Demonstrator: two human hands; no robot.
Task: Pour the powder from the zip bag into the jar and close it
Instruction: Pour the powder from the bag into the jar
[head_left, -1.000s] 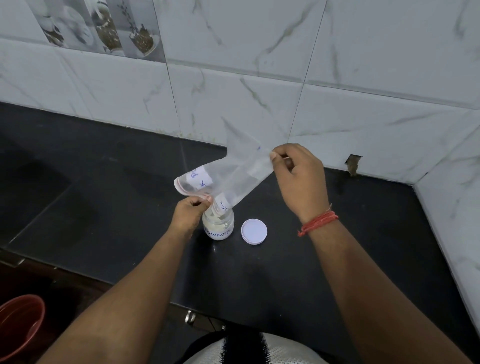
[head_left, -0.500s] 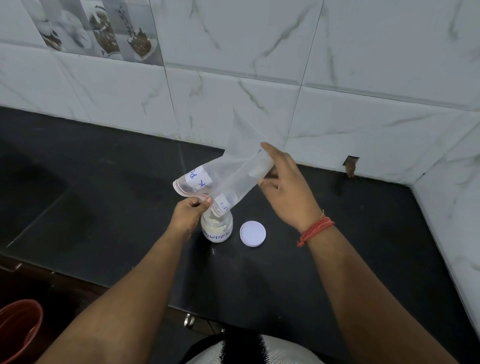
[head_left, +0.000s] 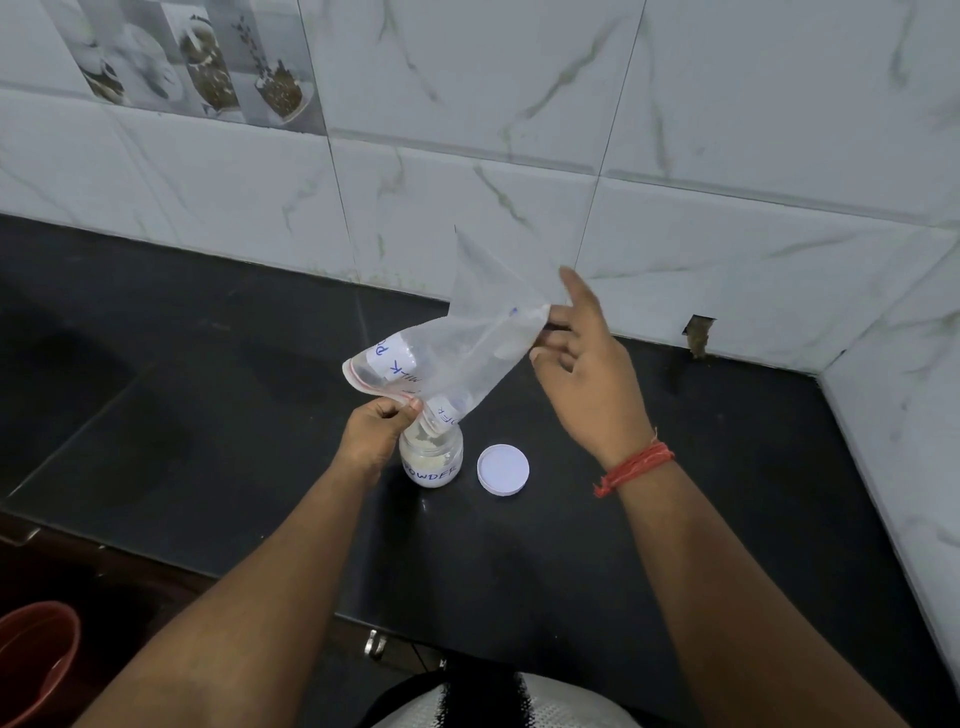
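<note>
A clear zip bag with a white label hangs tilted, its open mouth down over a small glass jar marked POWDER that holds pale powder. My left hand pinches the bag's mouth edge just above the jar's rim. My right hand is beside the bag's raised end with fingers spread and straight, touching or just off the plastic. The jar's white lid lies flat on the black counter just right of the jar.
The black counter runs to a white marble-tile wall behind and on the right. A red bucket sits below the counter's front edge at the lower left.
My right hand has let go of the bag's upper end and opened its fingers, moving slightly right. The left hand, the bag's mouth and the jar have stayed in place.
</note>
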